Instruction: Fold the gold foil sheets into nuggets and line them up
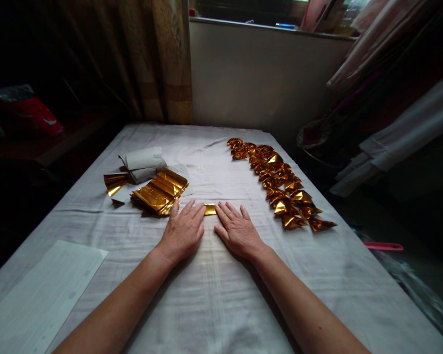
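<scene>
A folded strip of gold foil paper (210, 210) lies on the white cloth between my hands, its two ends hidden under my fingers. My left hand (184, 227) rests flat, fingers stretched forward over the left end. Over the right end lies my right hand (238, 226), likewise flat with the fingers out and the thumb pointing inward. Just beyond my left fingertips is a stack of gold foil sheets (160, 191). Off to the right of my right hand, folded gold foil pieces (280, 184) stand in rows running away from me.
Behind the stack sit a crumpled white wrapper (142, 160) and a fanned gold foil scrap (115, 183). White paper (47, 295) lies at the front left of the cloth-covered table (214, 305). Clothes (409, 128) hang at the right, above a pink handle (384, 246). A curtain (172, 59) hangs behind.
</scene>
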### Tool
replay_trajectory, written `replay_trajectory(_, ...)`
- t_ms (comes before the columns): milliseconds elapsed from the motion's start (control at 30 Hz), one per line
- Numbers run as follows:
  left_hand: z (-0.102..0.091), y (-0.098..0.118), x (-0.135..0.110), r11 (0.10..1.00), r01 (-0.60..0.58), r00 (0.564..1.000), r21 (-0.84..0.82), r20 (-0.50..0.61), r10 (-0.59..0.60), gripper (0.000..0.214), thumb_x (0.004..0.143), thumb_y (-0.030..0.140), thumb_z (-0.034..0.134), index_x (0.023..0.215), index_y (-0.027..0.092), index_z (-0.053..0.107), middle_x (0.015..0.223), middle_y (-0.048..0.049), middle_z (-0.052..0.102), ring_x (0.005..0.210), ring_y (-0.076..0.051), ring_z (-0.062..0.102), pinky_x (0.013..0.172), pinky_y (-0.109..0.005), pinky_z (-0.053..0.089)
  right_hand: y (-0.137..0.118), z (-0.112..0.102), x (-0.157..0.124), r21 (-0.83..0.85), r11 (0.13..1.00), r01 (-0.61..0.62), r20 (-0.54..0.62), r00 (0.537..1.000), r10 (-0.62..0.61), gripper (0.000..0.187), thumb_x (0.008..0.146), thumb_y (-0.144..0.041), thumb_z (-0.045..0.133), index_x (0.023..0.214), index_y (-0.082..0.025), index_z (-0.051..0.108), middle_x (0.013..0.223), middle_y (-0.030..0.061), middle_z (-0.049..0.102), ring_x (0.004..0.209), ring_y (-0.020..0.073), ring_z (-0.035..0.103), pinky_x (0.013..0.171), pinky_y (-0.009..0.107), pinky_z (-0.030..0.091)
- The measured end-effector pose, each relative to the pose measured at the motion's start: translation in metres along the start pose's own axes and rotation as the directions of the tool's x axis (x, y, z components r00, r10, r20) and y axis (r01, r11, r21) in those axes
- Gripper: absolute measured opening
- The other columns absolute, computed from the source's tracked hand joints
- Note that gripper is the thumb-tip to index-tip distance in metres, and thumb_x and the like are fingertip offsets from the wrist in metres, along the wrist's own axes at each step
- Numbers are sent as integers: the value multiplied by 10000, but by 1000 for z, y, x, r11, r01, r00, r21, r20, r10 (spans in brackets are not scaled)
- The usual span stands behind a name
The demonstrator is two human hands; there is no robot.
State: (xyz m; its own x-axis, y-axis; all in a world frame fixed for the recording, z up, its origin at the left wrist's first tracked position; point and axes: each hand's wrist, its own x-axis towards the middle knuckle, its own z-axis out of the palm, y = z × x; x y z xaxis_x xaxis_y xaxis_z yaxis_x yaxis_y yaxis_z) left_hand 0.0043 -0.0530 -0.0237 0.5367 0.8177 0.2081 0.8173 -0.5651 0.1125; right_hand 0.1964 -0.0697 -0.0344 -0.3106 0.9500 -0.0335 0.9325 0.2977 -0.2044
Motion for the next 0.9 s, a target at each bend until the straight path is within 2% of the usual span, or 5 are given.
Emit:
replay_trajectory(133,11,5,5,994,-97,992,-57,81,101,483,973,310,393,1447,244,456,1497,-52,489,1422,-269,385,1206,-588,96,2,2,-1,4,1000,9,-16,1000,-9,574,1010,-446,363,1531,-211,314,1592,70,285,1487,244,240,1204,550,143)
replay_trajectory(233,19,5,2,996,-72,990,-55,114,78,506,993,356,352,1481,236,402,1544,-54,416,1450,-244,340,1216,-558,71,2,3,-1,18,1000,12,-23,1000,-12,571,1011,-448,357,1529,-212,322,1595,68,280,1488,244,238,1205,546,134)
replay_trajectory(467,18,-11,-15,1000,1,1000,13,26,-2,494,979,315,375,1466,253,432,1497,-52,491,1411,-262,401,1205,-551,109,2,3,-1,49,999,7,-46,999,-5,568,1004,-447,374,1512,-192,357,1591,68,299,1481,253,251,1200,548,132)
replay_trajectory(633,8,-14,-2,1000,20,998,-3,-53,-20,368,952,285,464,1289,241,605,1319,-78,645,1236,-288,551,1145,-557,233,0,4,0,61,998,7,-102,995,-1,538,987,-426,419,1473,-196,421,1564,80,370,1457,260,304,1185,541,163)
replay_trajectory(900,1,-21,28,996,79,997,-31,-22,-80,205,939,348,553,966,225,714,939,-69,693,922,-252,617,827,-383,460,0,-4,14,119,993,-12,-234,971,40,325,940,-331,530,1233,-231,629,1371,70,602,1269,234,510,1058,420,356)
